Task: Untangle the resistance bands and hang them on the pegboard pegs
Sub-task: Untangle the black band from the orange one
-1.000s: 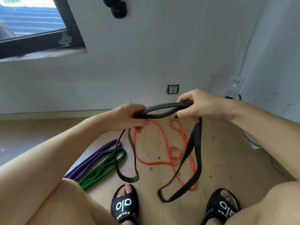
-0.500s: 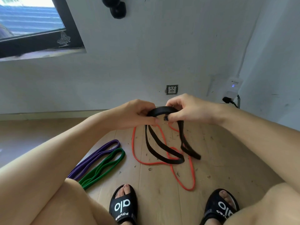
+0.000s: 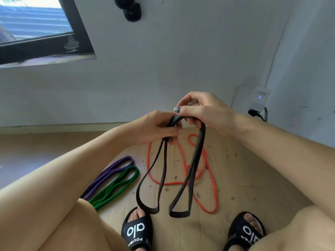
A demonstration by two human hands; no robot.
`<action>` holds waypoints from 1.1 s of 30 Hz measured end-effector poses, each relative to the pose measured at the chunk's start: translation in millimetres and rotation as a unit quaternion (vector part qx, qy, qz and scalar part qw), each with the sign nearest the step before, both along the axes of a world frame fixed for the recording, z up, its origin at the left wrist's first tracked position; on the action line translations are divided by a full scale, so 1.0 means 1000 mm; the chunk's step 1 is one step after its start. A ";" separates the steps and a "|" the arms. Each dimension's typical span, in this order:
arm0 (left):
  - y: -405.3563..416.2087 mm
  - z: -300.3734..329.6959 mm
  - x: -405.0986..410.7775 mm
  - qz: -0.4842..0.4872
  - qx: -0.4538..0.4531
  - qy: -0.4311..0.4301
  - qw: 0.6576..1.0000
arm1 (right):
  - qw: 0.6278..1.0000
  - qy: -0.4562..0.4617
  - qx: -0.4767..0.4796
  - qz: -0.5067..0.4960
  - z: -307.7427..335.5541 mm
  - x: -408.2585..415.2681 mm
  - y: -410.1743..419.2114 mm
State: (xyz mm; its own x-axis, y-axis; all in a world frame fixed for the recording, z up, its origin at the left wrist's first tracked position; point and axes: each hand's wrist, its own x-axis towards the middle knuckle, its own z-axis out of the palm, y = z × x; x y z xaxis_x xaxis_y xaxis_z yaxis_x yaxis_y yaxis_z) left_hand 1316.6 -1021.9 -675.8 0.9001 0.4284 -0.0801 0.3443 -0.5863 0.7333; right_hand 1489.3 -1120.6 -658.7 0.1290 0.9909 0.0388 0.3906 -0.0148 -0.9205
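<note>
While both hands, left [image 3: 155,127] and right [image 3: 201,110], pinch the black band [image 3: 164,171] doubled above the floor [image 3: 244,178], nothing seems hung: orange [image 3: 213,192], purple [image 3: 108,173] and green [image 3: 116,185] bands lie there.
</note>
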 end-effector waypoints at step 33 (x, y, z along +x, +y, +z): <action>-0.001 -0.025 0.023 0.087 -0.099 -0.096 0.987 | 0.938 0.299 0.103 -0.143 0.017 -0.015 0.015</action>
State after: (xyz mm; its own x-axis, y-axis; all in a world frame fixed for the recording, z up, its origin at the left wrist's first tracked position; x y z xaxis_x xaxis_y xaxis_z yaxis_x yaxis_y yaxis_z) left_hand 1340.0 -1023.4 -700.5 0.8211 0.5707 -0.0125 0.2698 -0.3688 0.8895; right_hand 1474.7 -1105.2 -641.7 0.4477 0.8920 0.0619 -0.1890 0.1621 -0.9685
